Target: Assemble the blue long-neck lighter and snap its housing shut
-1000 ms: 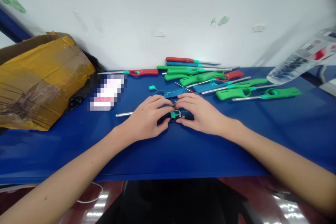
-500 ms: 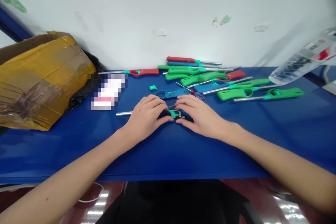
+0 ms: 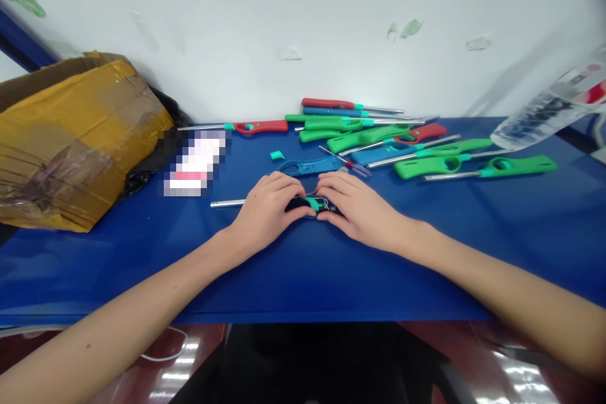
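Note:
My left hand [image 3: 269, 209] is closed around the front part of an opened gas lighter [image 3: 228, 203], whose metal tube points left. My right hand [image 3: 363, 209] grips the handle end of the same lighter, thumb in front and fingers behind. Between the hands show its turquoise trigger [image 3: 312, 203] and thin pale wires; much of the body is hidden by my fingers. Just behind lies a blue handle half-shell [image 3: 310, 167]. A screwdriver [image 3: 356, 168] rests beside it, and a small turquoise piece [image 3: 277, 155] sits to the left.
Several green, red and blue lighters [image 3: 428, 167] are heaped along the back right of the blue table [image 3: 303, 278]. A taped cardboard box [image 3: 80, 145] stands at left, near a blurred-out phone-like object [image 3: 196, 164]. A clear plastic bottle [image 3: 534, 117] leans at the right.
Both hands stay at the lighter; my right hand's fingers have closed in slightly toward the left hand. The whole view has shifted a little.

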### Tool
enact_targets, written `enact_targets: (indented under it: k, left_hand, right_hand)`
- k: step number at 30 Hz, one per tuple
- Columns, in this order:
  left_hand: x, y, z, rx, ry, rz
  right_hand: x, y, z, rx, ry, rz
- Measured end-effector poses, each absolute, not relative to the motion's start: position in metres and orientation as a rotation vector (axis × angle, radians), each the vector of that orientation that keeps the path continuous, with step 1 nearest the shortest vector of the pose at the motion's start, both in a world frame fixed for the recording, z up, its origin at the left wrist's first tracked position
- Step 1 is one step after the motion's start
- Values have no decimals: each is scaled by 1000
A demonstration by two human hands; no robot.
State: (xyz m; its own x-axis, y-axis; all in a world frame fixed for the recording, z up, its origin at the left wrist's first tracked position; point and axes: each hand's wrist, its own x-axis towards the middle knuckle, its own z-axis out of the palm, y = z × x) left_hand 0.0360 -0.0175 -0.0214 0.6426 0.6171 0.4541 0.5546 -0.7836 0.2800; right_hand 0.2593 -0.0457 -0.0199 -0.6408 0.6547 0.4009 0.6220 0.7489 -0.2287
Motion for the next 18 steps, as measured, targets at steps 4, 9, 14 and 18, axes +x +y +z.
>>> enact_targets:
  k: [4,9,14,18]
  left_hand:
    - [37,-17,-22,2732,998,825]
    - [38,-17,-21,2757,1000,840]
    - [34,-15,-16,2686,970,803]
    - [26,-9,-9,2599,973,738]
  right_hand:
    - [259,-46,-20,-979,-2510,54]
    - [259,-46,-19,-992,-2521,39]
    - [260,-45,-18,-980,-2503,75]
    - [263,-43,-18,-954,-2483,140]
